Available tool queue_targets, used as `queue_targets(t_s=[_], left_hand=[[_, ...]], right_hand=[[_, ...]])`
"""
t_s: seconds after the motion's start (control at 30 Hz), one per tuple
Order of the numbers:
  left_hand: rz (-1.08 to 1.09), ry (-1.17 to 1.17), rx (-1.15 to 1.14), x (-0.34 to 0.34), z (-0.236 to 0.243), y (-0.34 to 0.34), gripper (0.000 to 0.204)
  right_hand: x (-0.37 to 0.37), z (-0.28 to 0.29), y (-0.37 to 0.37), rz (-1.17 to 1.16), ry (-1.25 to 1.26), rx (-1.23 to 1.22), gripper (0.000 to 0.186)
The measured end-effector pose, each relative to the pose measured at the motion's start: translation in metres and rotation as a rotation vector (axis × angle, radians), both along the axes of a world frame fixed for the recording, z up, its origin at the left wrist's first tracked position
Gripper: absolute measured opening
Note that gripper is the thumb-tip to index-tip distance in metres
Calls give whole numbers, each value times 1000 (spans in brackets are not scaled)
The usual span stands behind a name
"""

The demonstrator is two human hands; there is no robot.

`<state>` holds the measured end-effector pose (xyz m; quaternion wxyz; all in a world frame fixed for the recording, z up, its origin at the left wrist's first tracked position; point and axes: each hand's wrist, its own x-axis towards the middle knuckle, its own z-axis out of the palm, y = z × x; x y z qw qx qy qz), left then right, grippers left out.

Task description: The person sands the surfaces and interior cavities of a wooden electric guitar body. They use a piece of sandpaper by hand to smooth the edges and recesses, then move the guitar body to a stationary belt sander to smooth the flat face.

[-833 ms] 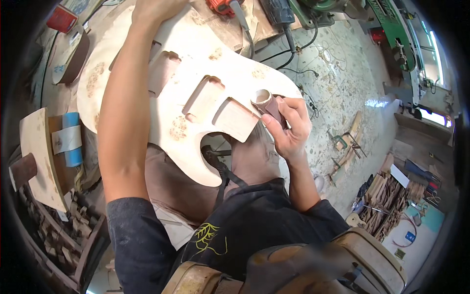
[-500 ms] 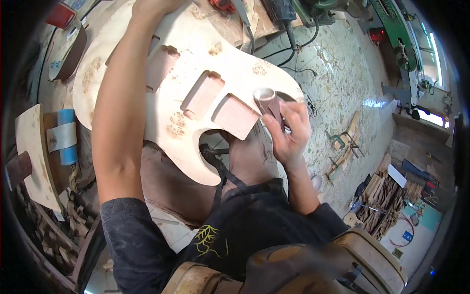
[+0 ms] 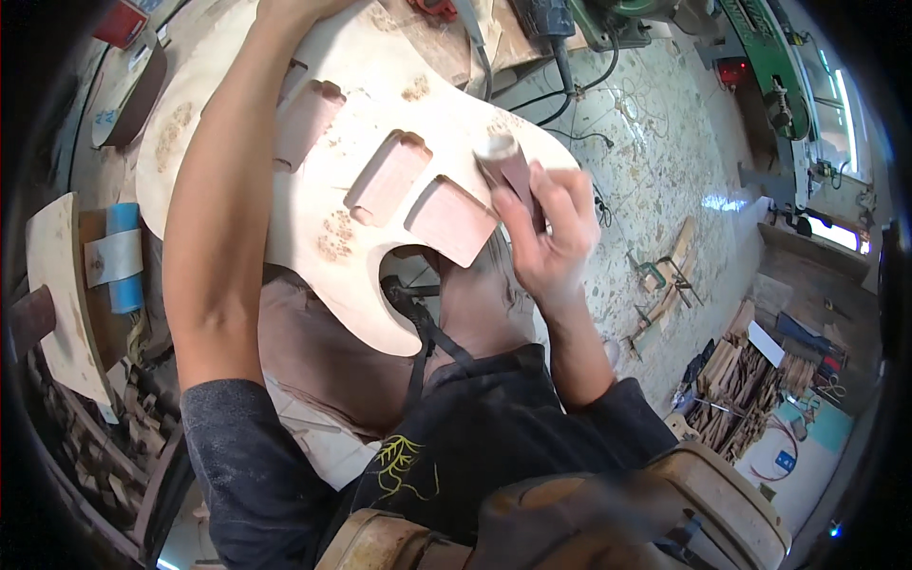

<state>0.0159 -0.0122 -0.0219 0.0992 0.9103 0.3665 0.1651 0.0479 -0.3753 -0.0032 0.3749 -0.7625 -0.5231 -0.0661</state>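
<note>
One tube (image 3: pixel 507 167): gripped in curled right hand (image 3: pixel 556 228)
Left hand (image 3: pixel 306 8): cut off, cannot tell grip
Guitar body (image 3: pixel 380 95): left of right hand

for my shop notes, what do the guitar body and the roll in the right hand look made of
Guitar body: apparently wood, pale and unvarnished-looking, with brown burl-like speckles and pinkish routed pockets. Roll: probably sandpaper, matte brown outside, around a pale core; blur leaves the core's material open.

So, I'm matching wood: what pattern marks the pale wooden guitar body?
The pale wooden guitar body has brown speckled patches, best in the head view.
</note>
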Motion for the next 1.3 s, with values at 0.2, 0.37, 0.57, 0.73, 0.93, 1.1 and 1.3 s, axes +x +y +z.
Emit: queue_targets(t_s=[0.2,0.37,0.57,0.73,0.93,1.1,1.3], left_hand=[[-34,-104,33,5,-4,-4,35],[-43,-50,-49,4,0,1,34],[-132,-4,-27,11,4,-5,34],[-150,-20,-42,6,8,-7,32],[-161,-11,-88,10,10,1,31],[-175,-280,74,13,-9,0,31],[-215,-65,43,11,1,-7,34]], right_hand=[[0,5,8,-88,72,25,25],[-5,-3,-8,-58,139,-15,20],[-2,-9,-14,-47,86,24,27],[-2,10,14,-102,81,-12,26],[4,13,17,-43,106,-37,29],[10,-2,0,-35,65,-24,27],[1,2,0,-25,56,22,21]])
